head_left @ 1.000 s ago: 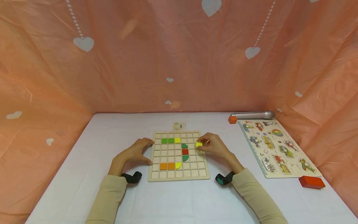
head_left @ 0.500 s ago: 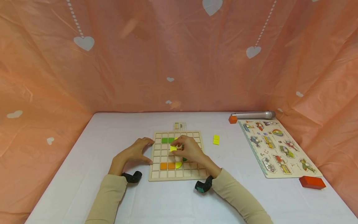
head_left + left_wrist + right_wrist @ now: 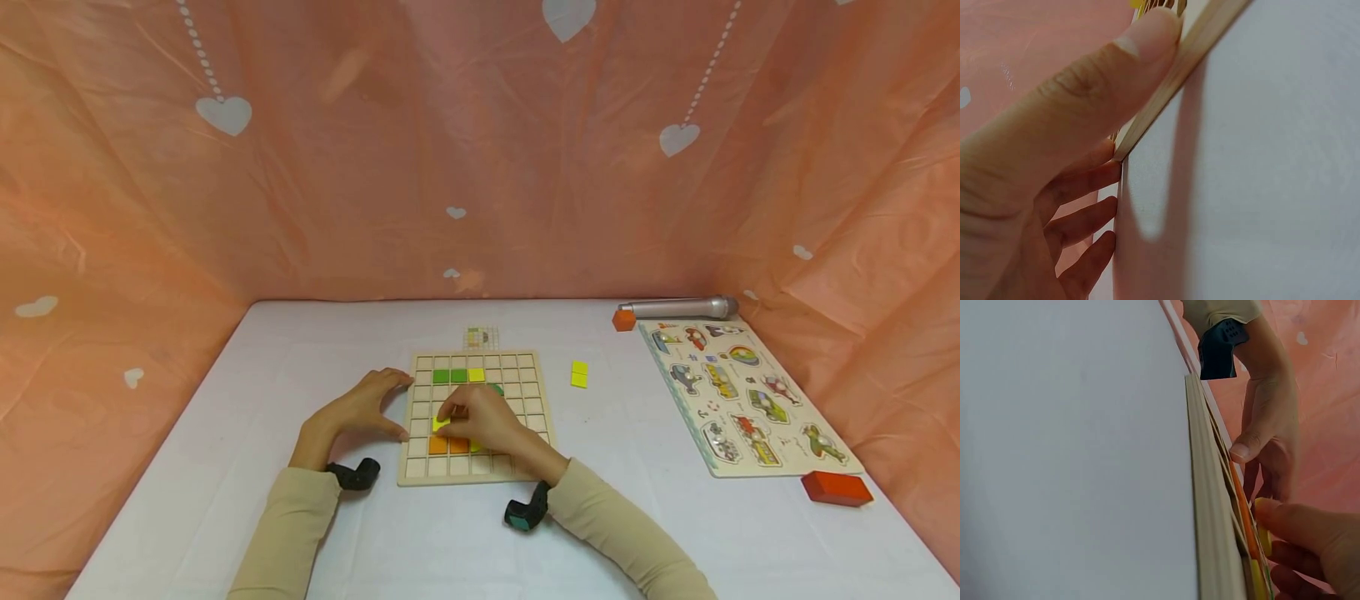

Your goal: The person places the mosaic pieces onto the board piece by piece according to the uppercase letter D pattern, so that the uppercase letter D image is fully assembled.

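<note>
A wooden grid board lies flat in the middle of the table. My right hand pinches a yellow square tile between thumb and fingers, low over the board's left part, just beyond two orange tiles. The left hand touches the board's left edge; its thumb lies along the side and its fingers are loosely spread. Two green tiles and one yellow tile sit in a row near the back. The right hand covers much of the board's centre, leaving part of a dark green piece visible.
Two yellow squares lie on the table right of the board. Behind the board is a small pattern card. At the right are a knobbed picture puzzle, a microphone, an orange-red block and a red block.
My right hand has moved left across the board with a yellow tile, from its right edge to beside the orange tiles. The left hand has stayed at the board's edge.
</note>
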### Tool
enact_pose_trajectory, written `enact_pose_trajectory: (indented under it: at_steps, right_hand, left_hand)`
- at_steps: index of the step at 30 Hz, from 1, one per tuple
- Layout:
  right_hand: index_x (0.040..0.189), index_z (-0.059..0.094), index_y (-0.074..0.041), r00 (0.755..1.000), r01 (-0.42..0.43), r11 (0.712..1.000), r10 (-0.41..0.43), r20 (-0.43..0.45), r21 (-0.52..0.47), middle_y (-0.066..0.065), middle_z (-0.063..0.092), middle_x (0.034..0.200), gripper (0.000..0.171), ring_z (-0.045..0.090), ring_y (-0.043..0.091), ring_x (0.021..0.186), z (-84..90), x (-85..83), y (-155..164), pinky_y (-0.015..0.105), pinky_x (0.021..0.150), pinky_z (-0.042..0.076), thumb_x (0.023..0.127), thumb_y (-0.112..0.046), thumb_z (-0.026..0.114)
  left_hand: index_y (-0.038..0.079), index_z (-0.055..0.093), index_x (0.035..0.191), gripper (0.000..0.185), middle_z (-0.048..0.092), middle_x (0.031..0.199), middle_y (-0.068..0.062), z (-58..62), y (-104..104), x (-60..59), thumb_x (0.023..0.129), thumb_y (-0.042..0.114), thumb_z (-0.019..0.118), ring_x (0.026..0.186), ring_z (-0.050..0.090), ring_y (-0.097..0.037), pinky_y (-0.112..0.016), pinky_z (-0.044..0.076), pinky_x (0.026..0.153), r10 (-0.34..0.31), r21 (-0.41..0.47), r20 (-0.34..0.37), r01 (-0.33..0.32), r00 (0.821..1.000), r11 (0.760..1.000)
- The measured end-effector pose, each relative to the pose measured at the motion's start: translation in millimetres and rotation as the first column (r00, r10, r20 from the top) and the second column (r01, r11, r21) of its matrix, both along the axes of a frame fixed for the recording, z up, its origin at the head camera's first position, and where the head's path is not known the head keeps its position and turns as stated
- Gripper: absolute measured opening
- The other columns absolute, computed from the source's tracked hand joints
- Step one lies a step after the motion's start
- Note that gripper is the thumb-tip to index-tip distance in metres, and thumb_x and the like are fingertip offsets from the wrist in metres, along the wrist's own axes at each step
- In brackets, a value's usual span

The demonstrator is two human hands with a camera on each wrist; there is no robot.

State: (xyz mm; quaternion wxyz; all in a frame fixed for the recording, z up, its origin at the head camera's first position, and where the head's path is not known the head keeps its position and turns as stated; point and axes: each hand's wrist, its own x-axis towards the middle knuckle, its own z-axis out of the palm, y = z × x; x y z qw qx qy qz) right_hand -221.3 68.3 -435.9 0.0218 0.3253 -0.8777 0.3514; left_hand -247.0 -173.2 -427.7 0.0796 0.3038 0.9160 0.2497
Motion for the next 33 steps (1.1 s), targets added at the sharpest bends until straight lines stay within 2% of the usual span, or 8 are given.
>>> enact_pose_trajectory:
  at_steps: [7, 15, 21, 33]
  right_hand:
    - [0.083, 0.074, -0.019, 0.996, 0.012, 0.998, -0.007, -0.084, 0.063, -0.011, 0.067, 0.082, 0.015, 0.051, 0.003, 0.076, -5.5, 0.1, -0.9, 0.018, 0.069, 0.042, 0.075, -0.031, 0.077]
    - [0.087, 0.076, -0.016, 0.998, -0.035, 0.996, 0.039, -0.051, 0.080, -0.008, 0.065, 0.087, 0.009, 0.055, 0.006, 0.084, 0.4, 0.9, 1.9, 0.021, 0.077, 0.045, 0.083, -0.022, 0.071]
    - [0.088, 0.076, -0.015, 0.990, -0.080, 0.991, 0.092, -0.111, 0.112, -0.007, 0.067, 0.087, 0.008, 0.057, 0.008, 0.087, 3.4, 0.1, 3.7, 0.025, 0.085, 0.045, 0.083, -0.019, 0.071]
    - [0.092, 0.076, -0.016, 0.980, -0.066, 0.988, 0.091, -0.177, 0.142, -0.004, 0.066, 0.094, 0.012, 0.056, 0.012, 0.092, -4.0, -0.2, 1.4, 0.026, 0.085, 0.045, 0.083, -0.023, 0.070]
  left_hand:
    - [-0.003, 0.047, 0.130, 0.088, 0.046, 0.133, -0.019, -0.6, 0.5, -0.7, 0.062, 0.035, 0.086, 0.122, 0.039, -0.037, -0.051, 0.032, 0.104, -0.001, 0.007, -0.007, 0.001, 1.000, 1.000]
    - [-0.004, 0.047, 0.130, 0.087, 0.046, 0.133, -0.020, -0.4, 0.7, -0.2, 0.061, 0.035, 0.086, 0.122, 0.039, -0.037, -0.050, 0.032, 0.104, -0.007, 0.009, -0.009, 0.007, 1.000, 1.000]
    - [-0.003, 0.047, 0.130, 0.087, 0.046, 0.133, -0.020, 0.8, 1.3, 0.4, 0.062, 0.034, 0.085, 0.122, 0.039, -0.037, -0.051, 0.032, 0.104, -0.006, 0.013, -0.014, 0.006, 1.000, 1.000]
    - [-0.003, 0.048, 0.129, 0.087, 0.046, 0.132, -0.020, -0.7, 0.0, 0.3, 0.061, 0.036, 0.085, 0.121, 0.040, -0.037, -0.051, 0.034, 0.103, -0.014, 0.014, -0.026, 0.014, 1.000, 1.000]
